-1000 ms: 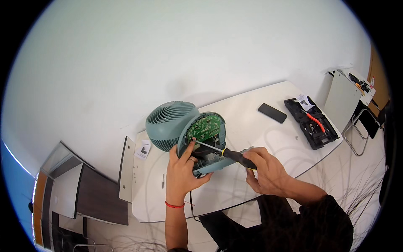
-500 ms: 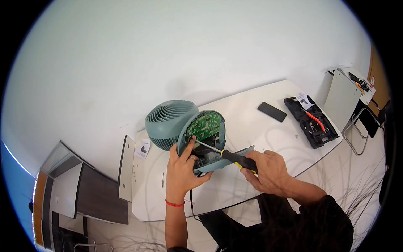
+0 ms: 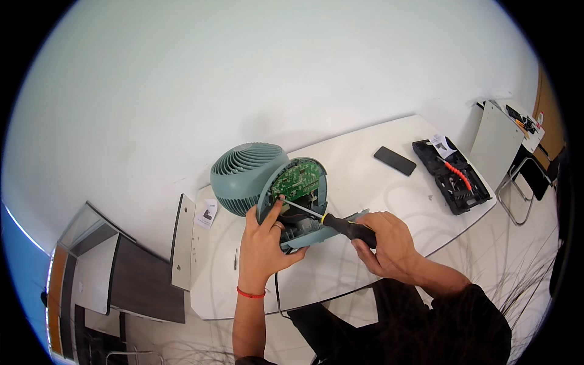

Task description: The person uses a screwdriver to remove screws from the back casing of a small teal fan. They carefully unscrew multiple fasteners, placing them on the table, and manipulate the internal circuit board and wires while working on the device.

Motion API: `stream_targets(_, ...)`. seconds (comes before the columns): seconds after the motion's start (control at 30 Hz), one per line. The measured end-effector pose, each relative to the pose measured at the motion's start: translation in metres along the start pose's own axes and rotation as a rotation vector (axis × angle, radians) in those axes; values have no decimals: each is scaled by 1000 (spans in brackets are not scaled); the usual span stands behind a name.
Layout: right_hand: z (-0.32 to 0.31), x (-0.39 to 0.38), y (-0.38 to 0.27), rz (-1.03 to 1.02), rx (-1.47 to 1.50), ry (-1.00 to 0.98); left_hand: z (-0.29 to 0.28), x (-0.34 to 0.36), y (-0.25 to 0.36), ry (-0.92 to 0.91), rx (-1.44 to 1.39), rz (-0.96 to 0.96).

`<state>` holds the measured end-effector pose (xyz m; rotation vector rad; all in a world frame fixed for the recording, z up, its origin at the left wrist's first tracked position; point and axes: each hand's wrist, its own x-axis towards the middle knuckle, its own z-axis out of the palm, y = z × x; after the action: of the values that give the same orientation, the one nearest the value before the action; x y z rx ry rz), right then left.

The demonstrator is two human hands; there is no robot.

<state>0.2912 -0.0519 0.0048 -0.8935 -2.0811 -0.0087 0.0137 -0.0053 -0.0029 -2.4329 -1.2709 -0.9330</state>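
Observation:
A teal desk fan lies on its side, its base opened toward me. Inside the base sits a green circuit board above some wires and a dark cavity. My left hand grips the base, thumb along its lower rim and index fingertip at the board's lower left edge. Wrapped round the handle of a black and yellow screwdriver is my right hand. The metal shaft reaches into the base, its tip beside my left index finger; exactly what it touches is hidden by the fingertip.
On the white table lie a black phone and an open black tool case with a red flexible shaft. A small screwdriver, a paper leaflet and small loose parts lie at left. A dark cable hangs over the near edge.
The screwdriver has turned about its length, its yellow stripes now facing differently, and my right hand's grip has rolled with it. My left hand stays on the base, nearly still.

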Motion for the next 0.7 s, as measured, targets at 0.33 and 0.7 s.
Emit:
stream_targets(0.33,-3,-1,-12,230,139,12,-2,1,1,-13,10,9)
stream_targets(0.7,3,-9,1,190,120,3,-1,1,1,-11,24,21)
